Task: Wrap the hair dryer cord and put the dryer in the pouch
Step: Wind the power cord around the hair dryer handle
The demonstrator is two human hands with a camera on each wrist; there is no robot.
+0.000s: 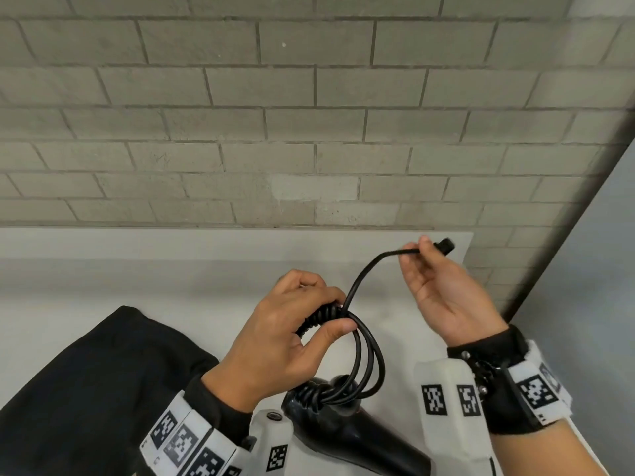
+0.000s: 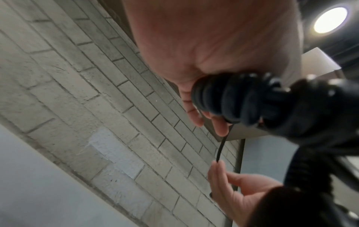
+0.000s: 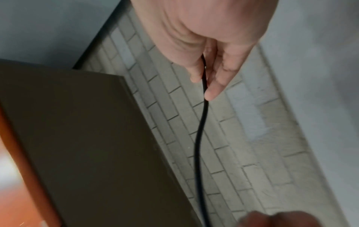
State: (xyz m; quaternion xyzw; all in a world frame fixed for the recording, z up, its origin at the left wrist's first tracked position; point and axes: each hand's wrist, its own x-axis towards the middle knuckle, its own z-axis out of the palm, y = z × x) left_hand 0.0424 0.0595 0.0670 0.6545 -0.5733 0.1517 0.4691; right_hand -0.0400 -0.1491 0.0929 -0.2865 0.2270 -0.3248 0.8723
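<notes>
Glossy black plastic hair dryer (image 1: 347, 431) nearest, lying on white bench (image 1: 137, 269). Black fabric pouch (image 1: 86, 389) beside it, left. Left hand (image 1: 275, 338) fingers curled round coiled black cord (image 1: 364, 355) loops. Right hand (image 1: 443, 293) pinches cord's free end near plug, farther back.

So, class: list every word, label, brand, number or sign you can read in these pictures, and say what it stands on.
None: no readable words or numbers anywhere.
White wristbands: black-and-white square code markers only, no letters.
Glossy black hair dryer: no brand or label visible.
Black fabric pouch: no label visible.
</notes>
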